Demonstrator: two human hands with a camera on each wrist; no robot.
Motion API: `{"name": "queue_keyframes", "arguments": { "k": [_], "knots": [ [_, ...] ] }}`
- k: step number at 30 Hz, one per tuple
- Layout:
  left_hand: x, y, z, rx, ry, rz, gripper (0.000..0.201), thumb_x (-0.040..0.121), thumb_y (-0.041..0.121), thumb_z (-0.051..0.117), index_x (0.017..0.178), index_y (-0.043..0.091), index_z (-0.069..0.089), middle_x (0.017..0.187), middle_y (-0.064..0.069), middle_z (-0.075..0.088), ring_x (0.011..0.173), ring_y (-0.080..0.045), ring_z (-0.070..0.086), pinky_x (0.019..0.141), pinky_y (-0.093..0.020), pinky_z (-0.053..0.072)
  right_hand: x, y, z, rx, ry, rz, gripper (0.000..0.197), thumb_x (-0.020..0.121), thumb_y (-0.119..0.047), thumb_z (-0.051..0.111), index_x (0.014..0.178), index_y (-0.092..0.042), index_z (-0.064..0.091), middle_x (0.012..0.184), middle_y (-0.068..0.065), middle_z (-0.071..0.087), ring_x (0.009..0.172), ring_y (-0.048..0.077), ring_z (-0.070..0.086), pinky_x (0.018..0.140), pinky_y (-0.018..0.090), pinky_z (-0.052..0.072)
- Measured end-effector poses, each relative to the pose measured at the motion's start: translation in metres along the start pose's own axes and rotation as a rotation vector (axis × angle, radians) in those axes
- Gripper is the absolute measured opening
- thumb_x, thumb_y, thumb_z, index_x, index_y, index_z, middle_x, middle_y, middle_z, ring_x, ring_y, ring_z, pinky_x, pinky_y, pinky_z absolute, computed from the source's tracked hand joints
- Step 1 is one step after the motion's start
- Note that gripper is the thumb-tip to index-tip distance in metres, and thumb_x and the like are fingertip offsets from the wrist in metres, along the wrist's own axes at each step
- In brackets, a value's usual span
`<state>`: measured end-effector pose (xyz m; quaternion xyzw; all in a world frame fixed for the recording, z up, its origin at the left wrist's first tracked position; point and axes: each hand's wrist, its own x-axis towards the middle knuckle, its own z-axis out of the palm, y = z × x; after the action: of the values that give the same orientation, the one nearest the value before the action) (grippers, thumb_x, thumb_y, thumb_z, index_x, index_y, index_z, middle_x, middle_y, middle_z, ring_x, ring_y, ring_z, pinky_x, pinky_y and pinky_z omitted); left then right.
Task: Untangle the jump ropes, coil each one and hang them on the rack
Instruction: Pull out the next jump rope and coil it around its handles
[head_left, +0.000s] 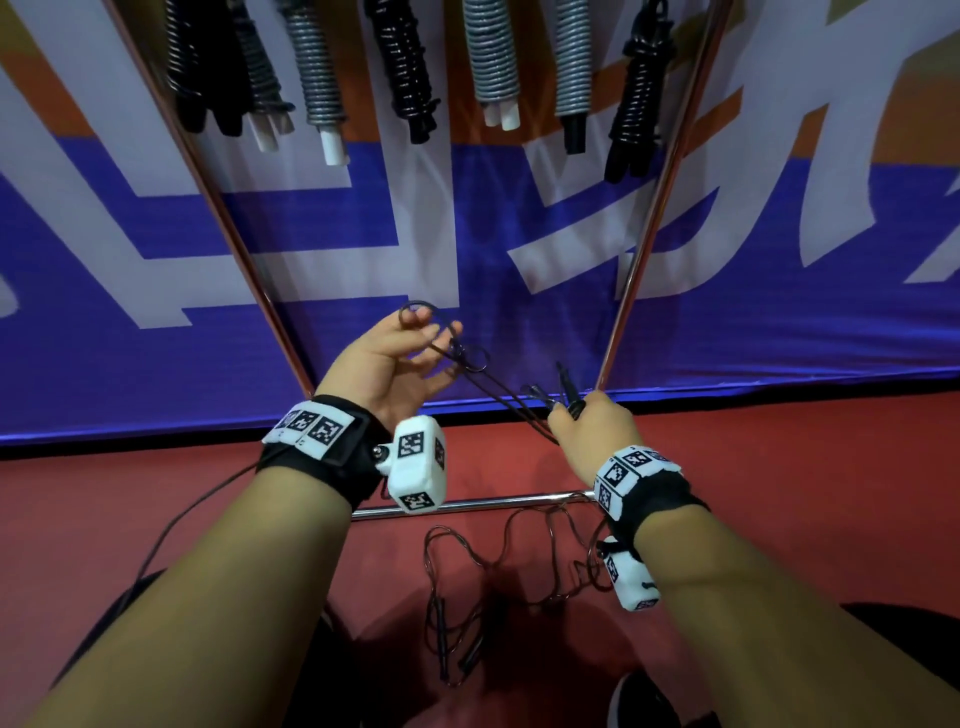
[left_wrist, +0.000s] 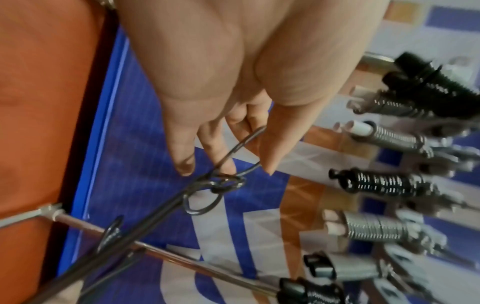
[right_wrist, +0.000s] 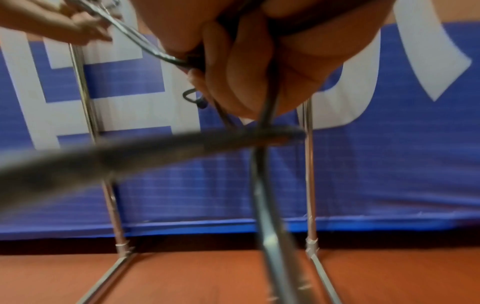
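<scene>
A thin black jump rope (head_left: 506, 397) stretches taut between my two hands in front of the rack (head_left: 644, 249). A small knot (head_left: 471, 360) sits in it close to my left hand (head_left: 421, 338). That hand is raised palm-up, with a loop of the rope hooked over the thumb and pinched against the fingers (left_wrist: 187, 156); the knot (left_wrist: 226, 184) lies just beyond them. My right hand (head_left: 582, 415) is closed in a fist round the rope strands, and a black handle (head_left: 563, 384) sticks out of it. The rest of the rope (head_left: 519, 551) trails in loose bends on the red floor.
Several coiled black and grey ropes (head_left: 493, 57) hang from the top of the rack. Its base bar (head_left: 493, 503) lies on the floor under my wrists. A blue and white banner (head_left: 311, 234) stands behind. Two black handles (head_left: 457, 649) lie near my feet.
</scene>
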<state>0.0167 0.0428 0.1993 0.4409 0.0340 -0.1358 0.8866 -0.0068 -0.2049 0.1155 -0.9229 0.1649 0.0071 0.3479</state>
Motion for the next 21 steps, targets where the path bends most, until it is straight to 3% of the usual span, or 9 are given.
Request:
{"name": "queue_keyframes", "arguments": {
  "k": [2, 4, 7, 10, 12, 15, 18, 21],
  "knots": [
    [0.000, -0.007, -0.001, 0.097, 0.007, 0.037, 0.037, 0.093, -0.011, 0.058, 0.108, 0.022, 0.065, 0.110, 0.006, 0.072, 0.121, -0.033, 0.064, 0.105, -0.067, 0.047, -0.005, -0.002, 0.005, -0.038, -0.066, -0.019, 0.035, 0.100, -0.045, 0.064, 0.092, -0.011, 0.059, 0.075, 0.001, 0.060, 0.078, 0.032, 0.059, 0.068, 0.033, 0.040],
    [0.002, -0.014, -0.002, 0.084, 0.028, 0.055, 0.043, 0.094, -0.010, 0.061, 0.122, 0.024, 0.058, 0.133, 0.010, 0.069, 0.118, -0.033, 0.062, 0.097, -0.065, 0.053, -0.009, -0.003, 0.010, -0.071, -0.117, -0.056, 0.035, 0.097, -0.048, 0.065, 0.082, -0.019, 0.054, 0.071, 0.000, 0.060, 0.074, 0.031, 0.060, 0.067, 0.034, 0.044],
    [0.007, -0.022, -0.001, -0.017, 0.141, 0.064, 0.031, 0.091, 0.000, 0.075, 0.109, 0.021, 0.060, 0.118, 0.000, 0.066, 0.109, -0.036, 0.064, 0.087, -0.055, 0.059, -0.016, -0.005, 0.011, -0.055, -0.184, -0.100, 0.034, 0.098, -0.049, 0.065, 0.081, -0.020, 0.056, 0.069, -0.001, 0.062, 0.067, 0.025, 0.061, 0.064, 0.033, 0.045],
    [0.009, -0.026, 0.003, -0.050, 0.234, 0.105, 0.037, 0.087, -0.014, 0.072, 0.093, 0.017, 0.053, 0.096, -0.011, 0.064, 0.088, -0.035, 0.069, 0.079, -0.047, 0.059, -0.022, -0.007, 0.011, -0.087, -0.262, -0.133, 0.033, 0.100, -0.049, 0.064, 0.082, -0.024, 0.055, 0.069, -0.002, 0.060, 0.061, 0.018, 0.057, 0.056, 0.031, 0.041],
    [0.011, -0.028, 0.006, 0.074, 0.214, 0.136, 0.038, 0.090, -0.017, 0.066, 0.091, 0.016, 0.048, 0.082, -0.008, 0.061, 0.082, -0.032, 0.072, 0.074, -0.042, 0.060, -0.023, -0.006, 0.012, -0.120, -0.275, -0.128, 0.033, 0.100, -0.050, 0.064, 0.081, -0.025, 0.053, 0.072, -0.003, 0.060, 0.063, 0.017, 0.058, 0.057, 0.030, 0.040],
    [0.009, -0.028, 0.007, 0.379, 0.183, 0.116, 0.031, 0.095, -0.003, 0.070, 0.090, 0.016, 0.046, 0.080, -0.007, 0.061, 0.089, -0.032, 0.075, 0.076, -0.042, 0.057, -0.019, 0.000, 0.010, -0.129, -0.253, -0.067, 0.034, 0.101, -0.051, 0.062, 0.082, -0.024, 0.054, 0.075, -0.001, 0.061, 0.070, 0.023, 0.060, 0.062, 0.032, 0.041],
    [0.003, -0.029, 0.009, 0.541, 0.164, -0.064, 0.026, 0.098, 0.017, 0.074, 0.094, 0.019, 0.048, 0.087, -0.009, 0.060, 0.080, -0.030, 0.075, 0.068, -0.044, 0.063, -0.013, 0.008, 0.006, -0.072, -0.240, 0.011, 0.040, 0.097, -0.054, 0.061, 0.084, -0.017, 0.065, 0.078, 0.004, 0.071, 0.074, 0.027, 0.068, 0.062, 0.031, 0.043],
    [-0.002, -0.028, 0.013, 0.456, 0.130, -0.313, 0.020, 0.103, 0.029, 0.067, 0.104, 0.013, 0.055, 0.095, -0.010, 0.065, 0.095, -0.039, 0.078, 0.081, -0.058, 0.062, -0.010, 0.012, 0.005, -0.034, -0.229, 0.083, 0.044, 0.092, -0.055, 0.062, 0.086, -0.013, 0.071, 0.082, 0.008, 0.075, 0.077, 0.030, 0.071, 0.063, 0.033, 0.049]
  ]
}}
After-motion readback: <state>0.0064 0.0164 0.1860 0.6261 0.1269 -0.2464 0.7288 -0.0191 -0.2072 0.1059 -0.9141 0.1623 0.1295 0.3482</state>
